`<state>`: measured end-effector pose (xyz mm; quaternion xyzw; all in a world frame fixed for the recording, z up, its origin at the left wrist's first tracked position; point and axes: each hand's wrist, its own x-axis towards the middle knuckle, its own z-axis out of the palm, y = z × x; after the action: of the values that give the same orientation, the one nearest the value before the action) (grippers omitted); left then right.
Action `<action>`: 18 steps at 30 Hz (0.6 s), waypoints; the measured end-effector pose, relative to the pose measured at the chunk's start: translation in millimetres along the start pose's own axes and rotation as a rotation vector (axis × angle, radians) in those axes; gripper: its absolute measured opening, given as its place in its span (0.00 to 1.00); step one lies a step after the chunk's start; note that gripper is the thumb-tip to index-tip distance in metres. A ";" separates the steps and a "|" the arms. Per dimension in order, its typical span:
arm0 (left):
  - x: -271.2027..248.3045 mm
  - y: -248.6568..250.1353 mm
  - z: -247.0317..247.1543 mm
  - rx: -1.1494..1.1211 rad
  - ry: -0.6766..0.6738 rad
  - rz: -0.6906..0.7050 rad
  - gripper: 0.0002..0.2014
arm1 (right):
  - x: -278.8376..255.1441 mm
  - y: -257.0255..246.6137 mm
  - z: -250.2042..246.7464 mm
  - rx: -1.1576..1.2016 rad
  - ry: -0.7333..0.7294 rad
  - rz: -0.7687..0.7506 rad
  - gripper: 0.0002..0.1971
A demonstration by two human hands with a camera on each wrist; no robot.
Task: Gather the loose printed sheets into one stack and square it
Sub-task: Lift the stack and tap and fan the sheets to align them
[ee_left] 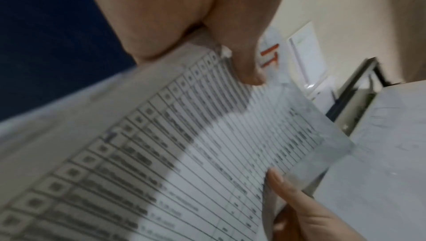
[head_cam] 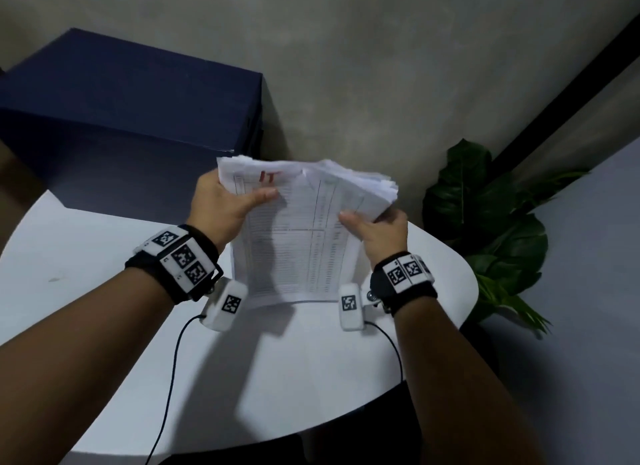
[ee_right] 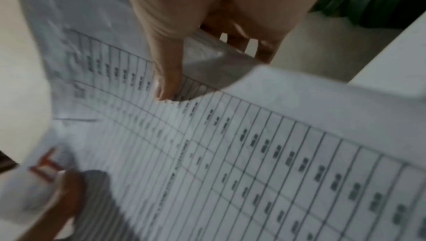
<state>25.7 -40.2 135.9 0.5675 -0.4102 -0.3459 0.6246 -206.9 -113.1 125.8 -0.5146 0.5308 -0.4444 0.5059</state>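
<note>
A bundle of white printed sheets (head_cam: pixel 298 243) with ruled tables and a red mark near the top stands almost upright, its lower edge down by the white round table (head_cam: pixel 104 291). Its upper edges are uneven and fanned. My left hand (head_cam: pixel 225 205) grips the bundle's upper left side, thumb across the front. My right hand (head_cam: pixel 377 227) grips the upper right side, thumb on the front and fingers behind. In the left wrist view the sheets (ee_left: pixel 184 153) fill the frame under my left thumb (ee_left: pixel 248 66). The right wrist view shows the sheets (ee_right: pixel 230 153) under my right thumb (ee_right: pixel 168 81).
A dark blue box (head_cam: pixel 138 118) stands at the table's back left, close behind the sheets. A green leafy plant (head_cam: pixel 485 222) stands off the table's right edge. A grey wall (head_cam: pixel 381 66) rises behind. Thin black cables (head_cam: pixel 169 378) trail from my wrist cameras over the table.
</note>
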 end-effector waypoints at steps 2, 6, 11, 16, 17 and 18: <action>-1.5 16.0 8.3 -0.005 0.122 0.118 0.20 | -8.9 -15.0 1.2 0.051 0.043 -0.083 0.14; -20.1 0.8 9.2 0.109 0.210 0.203 0.21 | -39.1 5.7 1.3 0.046 0.118 -0.127 0.19; -28.1 -46.0 -2.0 0.216 -0.031 -0.033 0.33 | -55.9 30.9 12.0 0.031 0.065 0.105 0.15; -30.1 -34.0 -4.5 0.035 -0.046 0.020 0.21 | -57.3 21.1 3.6 0.100 0.088 0.015 0.16; -32.5 -37.2 -9.3 -0.003 -0.089 -0.011 0.24 | -60.0 25.5 1.6 0.093 0.094 0.015 0.17; -35.1 -42.0 -13.1 -0.011 -0.135 -0.042 0.28 | -63.6 30.4 0.0 0.090 0.098 0.016 0.19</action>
<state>24.1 -7.9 89.7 0.5480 -0.4374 -0.3986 0.5912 -212.5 -47.4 100.7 -0.4648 0.5384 -0.4886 0.5054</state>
